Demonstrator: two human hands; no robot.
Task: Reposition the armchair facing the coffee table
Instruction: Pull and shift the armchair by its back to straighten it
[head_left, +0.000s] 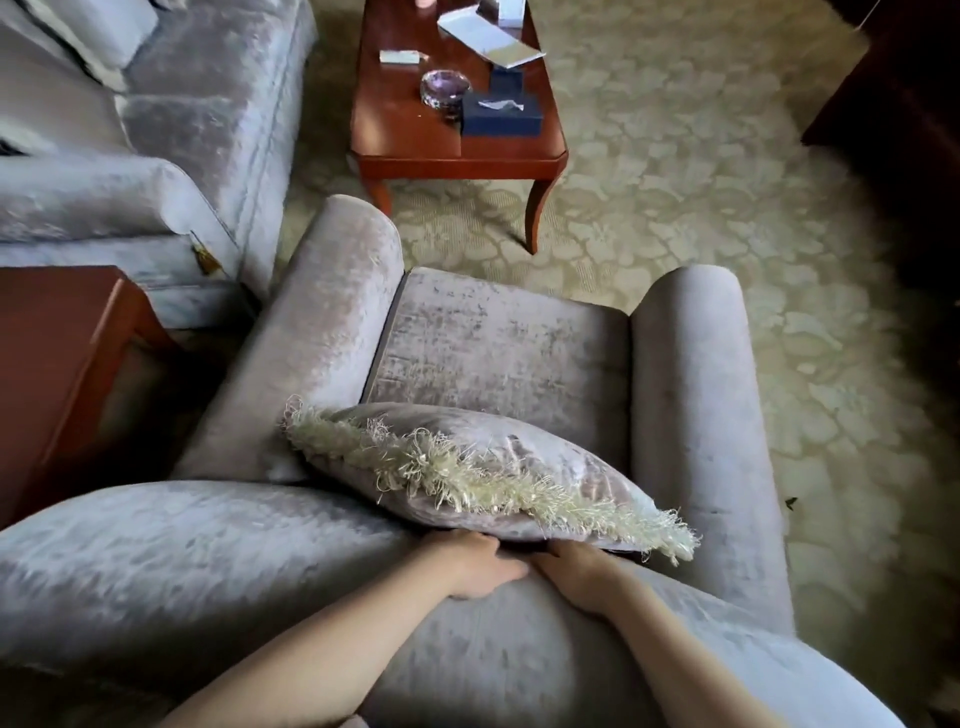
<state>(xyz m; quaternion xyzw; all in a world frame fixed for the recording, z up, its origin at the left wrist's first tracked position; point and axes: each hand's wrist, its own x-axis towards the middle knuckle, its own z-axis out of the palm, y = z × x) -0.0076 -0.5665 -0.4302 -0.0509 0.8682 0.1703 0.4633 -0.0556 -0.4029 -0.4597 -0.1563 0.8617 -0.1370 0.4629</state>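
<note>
i stand behind the armchair (498, 353), looking down over its backrest. my left hand (475, 569) and right hand (571, 574) touch side by side, curled over the top of the backrest just under the fringed cushion (467, 457) leaning on the seat. the armchair's open front points at the wooden desk (410, 130), which sits near on the patterned carpet (701, 208). a sofa (171, 119) is to the left.

head view, steeply down, over armchair (498, 353)
</note>
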